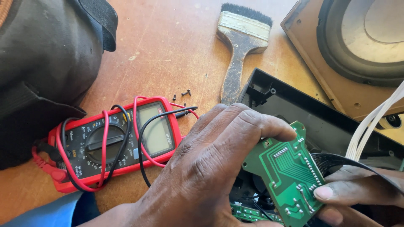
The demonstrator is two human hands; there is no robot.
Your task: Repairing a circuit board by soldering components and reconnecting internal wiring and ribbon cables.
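Green board (290, 172), held between both hands over the black casing (320, 122).
Left hand (210, 168) gripped its left edge, right hand (357, 189) its right; long axis slanting toward the desk's (168, 46) near edge.

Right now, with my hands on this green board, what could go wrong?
The left hand and right hand touch the green circuit board on its solder side, so bare fingers may smudge or stress the joints. The black ribbon cable could strain if the board is pulled. The small loose screws might roll away unnoticed.
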